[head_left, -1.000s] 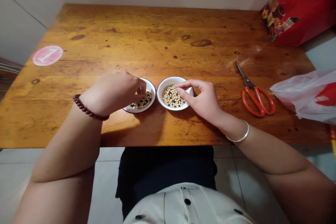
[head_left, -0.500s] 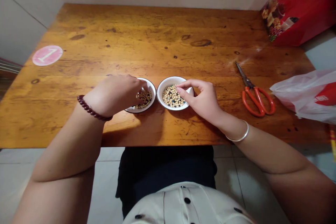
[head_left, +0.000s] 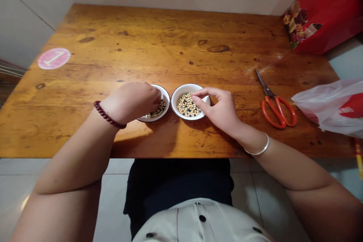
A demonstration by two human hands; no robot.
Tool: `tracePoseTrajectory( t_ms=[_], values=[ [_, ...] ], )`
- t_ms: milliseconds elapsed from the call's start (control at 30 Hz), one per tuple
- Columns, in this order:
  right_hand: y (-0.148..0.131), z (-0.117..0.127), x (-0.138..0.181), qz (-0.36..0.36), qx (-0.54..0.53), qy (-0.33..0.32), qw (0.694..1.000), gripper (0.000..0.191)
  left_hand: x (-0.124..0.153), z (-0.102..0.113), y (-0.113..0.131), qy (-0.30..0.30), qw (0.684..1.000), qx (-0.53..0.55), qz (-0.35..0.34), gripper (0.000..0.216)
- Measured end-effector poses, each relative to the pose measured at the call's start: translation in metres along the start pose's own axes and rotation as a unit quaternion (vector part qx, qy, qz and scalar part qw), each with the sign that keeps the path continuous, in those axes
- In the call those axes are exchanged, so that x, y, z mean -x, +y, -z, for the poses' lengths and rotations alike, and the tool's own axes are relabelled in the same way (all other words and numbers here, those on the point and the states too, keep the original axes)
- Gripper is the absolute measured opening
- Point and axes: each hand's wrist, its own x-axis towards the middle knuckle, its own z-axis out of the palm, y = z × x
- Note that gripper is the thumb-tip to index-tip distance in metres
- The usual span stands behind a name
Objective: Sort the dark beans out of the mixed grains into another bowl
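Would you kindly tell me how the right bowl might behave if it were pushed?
The right bowl would probably slide rather than tip, since it looks wide and low. Its beads would likely roll or shift, being small, round and loose. Pushed left, it may well knock the left bowl, which sits close beside it.

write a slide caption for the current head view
Left hand and right hand at two white bowls of small beads, orange-handled scissors lying nearby.

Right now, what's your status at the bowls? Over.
Left hand over left bowl, grip hidden. Right hand at right bowl, grip unclear. Beads in both bowls. Scissors lie off to the right, apart from hands and bowls.
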Motion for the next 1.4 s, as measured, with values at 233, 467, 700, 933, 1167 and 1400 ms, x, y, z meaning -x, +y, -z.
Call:
tracePoseTrajectory(
  t_ms=[233, 467, 700, 933, 1167, 1400],
  values=[
    [0.001, -0.001, -0.001, 0.01, 0.009, 0.008, 1.0, 0.01, 0.005, 0.006, -0.003, 0.053, 0.997, 0.054, -0.013, 0.03],
    [-0.001, -0.001, -0.002, 0.03, 0.027, 0.015, 0.999, 0.007, 0.006, 0.007, -0.008, 0.071, 0.991, 0.112, -0.03, 0.02],
    [-0.003, -0.002, -0.002, 0.048, 0.037, 0.026, 0.998, 0.003, 0.007, 0.005, -0.01, 0.099, 0.987, 0.113, -0.051, 0.015],
    [-0.003, -0.002, -0.002, 0.066, 0.056, 0.032, 0.996, 0.002, 0.008, 0.011, -0.003, 0.217, 0.944, 0.242, -0.059, 0.015],
    [-0.011, 0.004, 0.001, 0.091, 0.085, 0.079, 0.989, 0.008, -0.009, 0.002, 0.03, 0.209, 0.706, 0.67, -0.091, 0.03],
    [-0.017, 0.01, 0.004, 0.141, 0.102, 0.126, 0.977, 0.01, -0.017, -0.006, 0.048, 0.057, 0.518, 0.848, -0.092, 0.028]
  ],
)
